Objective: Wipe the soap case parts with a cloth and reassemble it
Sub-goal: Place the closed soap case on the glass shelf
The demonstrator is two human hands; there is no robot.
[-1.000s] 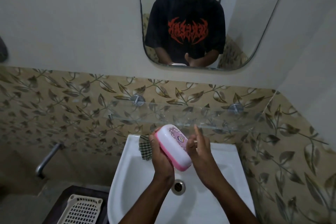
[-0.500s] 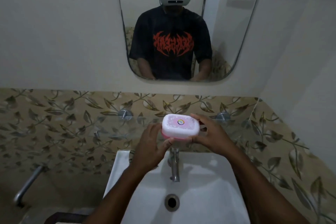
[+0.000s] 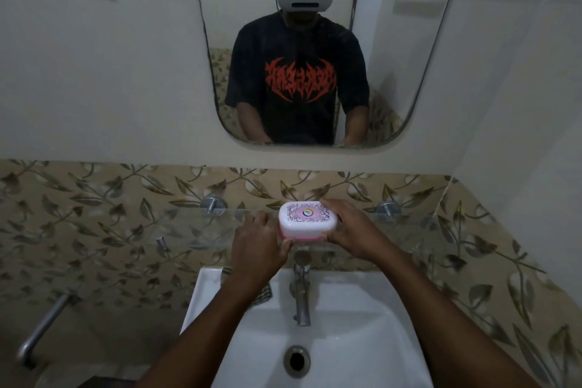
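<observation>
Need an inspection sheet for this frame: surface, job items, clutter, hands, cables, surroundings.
Surface: glass shelf on the wall above the white sink.
Job's things: soap case closed, white lid on pink base, level at the shelf; checked cloth on the sink rim, mostly hidden by the left forearm.
Clutter: nothing seen.
Hands: left hand and right hand grip opposite ends of the case.
Cables: nothing seen.
Surroundings: tap, drain, mirror, leaf-patterned tiles.
</observation>
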